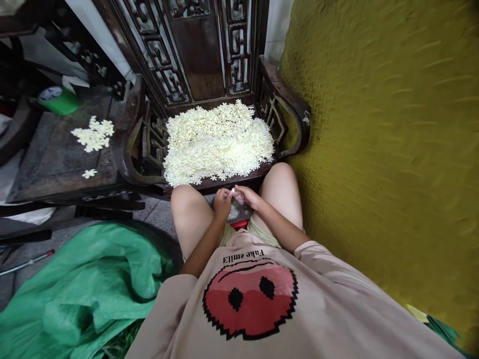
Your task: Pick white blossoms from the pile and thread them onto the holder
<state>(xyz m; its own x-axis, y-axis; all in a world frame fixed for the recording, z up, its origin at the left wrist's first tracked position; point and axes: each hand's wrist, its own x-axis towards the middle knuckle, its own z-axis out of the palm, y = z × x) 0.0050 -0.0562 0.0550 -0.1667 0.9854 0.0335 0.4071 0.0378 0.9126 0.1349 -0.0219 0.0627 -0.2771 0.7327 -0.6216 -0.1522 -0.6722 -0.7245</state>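
Observation:
My left hand (222,201) and my right hand (247,196) meet between my knees, low in front of the wooden chair. A small white flower (233,190) shows where their fingertips come together. Both hands have their fingers closed in a pinch at it; the details are small. Just beyond them, a thick layer of white flowers (220,144) covers the chair seat, some reaching its front edge.
Carved armrests (299,117) flank the seat. To the left, a dark wooden table (48,149) bears a small flower pile (95,134) and a green roll (60,99). A green sack (97,279) lies at lower left; a yellow textured mat (381,149) rises on the right.

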